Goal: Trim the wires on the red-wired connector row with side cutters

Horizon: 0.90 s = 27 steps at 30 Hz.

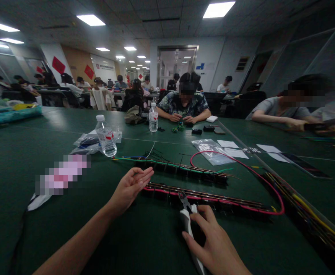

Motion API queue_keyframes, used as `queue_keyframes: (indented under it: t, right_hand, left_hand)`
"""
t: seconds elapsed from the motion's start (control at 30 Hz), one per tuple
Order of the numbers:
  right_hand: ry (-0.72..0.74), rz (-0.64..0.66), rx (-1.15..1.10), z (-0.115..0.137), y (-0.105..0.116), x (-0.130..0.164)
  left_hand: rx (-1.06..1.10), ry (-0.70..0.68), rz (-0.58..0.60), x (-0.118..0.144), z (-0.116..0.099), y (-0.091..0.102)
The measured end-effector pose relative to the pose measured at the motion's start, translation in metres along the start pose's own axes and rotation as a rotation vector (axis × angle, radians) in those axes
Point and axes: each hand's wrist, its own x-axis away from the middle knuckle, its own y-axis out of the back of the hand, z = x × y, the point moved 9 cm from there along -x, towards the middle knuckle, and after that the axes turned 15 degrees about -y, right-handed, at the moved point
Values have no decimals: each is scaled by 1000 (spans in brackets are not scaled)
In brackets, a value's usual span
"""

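My right hand (pixel 213 236) is closed round the white handles of a pair of cutting pliers (pixel 186 204). Their metal jaws are parted and lie over the near wire bundle (pixel 230 200), a long dark strip with a thick red wire along it. My left hand (pixel 131 187) is beside the bundle's left end, fingers stretched out and the thumb near them; no held thing shows. Behind it lies a second wire bundle (pixel 181 166) with a green wire along its length and loose black tails. The red wire (pixel 279 194) loops round at the right between the two bundles.
A water bottle (pixel 106 137) stands at the left near plastic bags. A clear bag (pixel 212 151) and papers (pixel 236 152) lie behind the bundles. More wires (pixel 313 214) run along the right. A co-worker (pixel 184 101) sits opposite, another (pixel 293 103) at the right.
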Motion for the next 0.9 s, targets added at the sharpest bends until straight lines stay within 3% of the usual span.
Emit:
queue_keyframes:
  t: [0.47, 0.73, 0.8, 0.9]
  right_hand:
    - [10, 27, 11, -1, -3, -1]
    - [21, -8, 11, 0, 1, 0]
    - [20, -11, 19, 1, 2, 0]
    - [12, -13, 27, 2, 3, 1]
  left_hand:
    - [-80, -11, -16, -1, -1, 5]
    - [-753, -64, -3, 1, -10, 17]
    - [-828, 15, -7, 6, -2, 20]
    - [-843, 104, 88, 12, 12, 10]
